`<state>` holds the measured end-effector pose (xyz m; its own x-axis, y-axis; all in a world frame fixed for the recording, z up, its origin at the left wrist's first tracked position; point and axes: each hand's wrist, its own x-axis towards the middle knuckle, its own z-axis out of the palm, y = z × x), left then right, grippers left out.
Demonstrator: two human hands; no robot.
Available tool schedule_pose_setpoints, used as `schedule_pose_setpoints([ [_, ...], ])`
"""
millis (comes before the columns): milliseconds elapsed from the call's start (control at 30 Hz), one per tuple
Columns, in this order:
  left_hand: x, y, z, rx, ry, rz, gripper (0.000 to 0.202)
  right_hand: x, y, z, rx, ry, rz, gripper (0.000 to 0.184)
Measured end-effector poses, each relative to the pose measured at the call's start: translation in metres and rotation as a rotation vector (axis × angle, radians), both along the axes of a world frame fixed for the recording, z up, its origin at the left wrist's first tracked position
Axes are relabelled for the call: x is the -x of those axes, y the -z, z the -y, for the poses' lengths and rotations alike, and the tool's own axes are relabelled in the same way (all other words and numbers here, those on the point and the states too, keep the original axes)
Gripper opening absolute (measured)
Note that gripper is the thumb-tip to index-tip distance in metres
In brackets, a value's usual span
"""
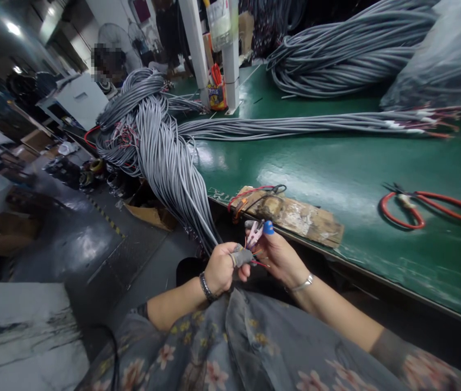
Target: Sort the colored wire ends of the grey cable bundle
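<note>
My left hand (220,270), with grey covering on its fingers, is closed around the end of a grey cable. Thin coloured wires (260,264) fan out from that end toward my other hand. A blue cap covers the thumb of my right hand (282,262), which is closed on a small pale pink tool (254,234) held just above the wires. The tool's exact kind is too small to make out. Behind my left hand, a thick bundle of grey cables (173,157) hangs over the table edge.
On the green table (336,174) lie a worn wooden block (296,217) and red-handled scissors (404,209). Farther back are a row of grey cables (279,127), a large cable coil (348,51) and a clear plastic bag (446,60). A white post (231,76) rises from the table.
</note>
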<state>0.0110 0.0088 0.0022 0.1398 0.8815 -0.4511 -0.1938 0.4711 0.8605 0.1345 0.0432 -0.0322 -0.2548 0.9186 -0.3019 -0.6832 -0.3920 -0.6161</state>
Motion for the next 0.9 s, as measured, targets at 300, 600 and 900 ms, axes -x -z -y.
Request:
schedule_pose_setpoints([
  [300, 0.004, -0.004, 0.010, 0.004, 0.016, -0.021, 0.040, -0.004, -0.006, 0.005, -0.011, -0.057, -0.045, 0.039],
  [600, -0.001, -0.007, 0.010, -0.051, -0.079, 0.003, 0.043, -0.002, -0.004, 0.005, -0.078, 0.008, 0.123, 0.043],
  [900, -0.002, -0.004, 0.005, -0.032, -0.099, 0.004, 0.040, -0.001, -0.002, 0.006, -0.188, 0.051, 0.277, 0.051],
])
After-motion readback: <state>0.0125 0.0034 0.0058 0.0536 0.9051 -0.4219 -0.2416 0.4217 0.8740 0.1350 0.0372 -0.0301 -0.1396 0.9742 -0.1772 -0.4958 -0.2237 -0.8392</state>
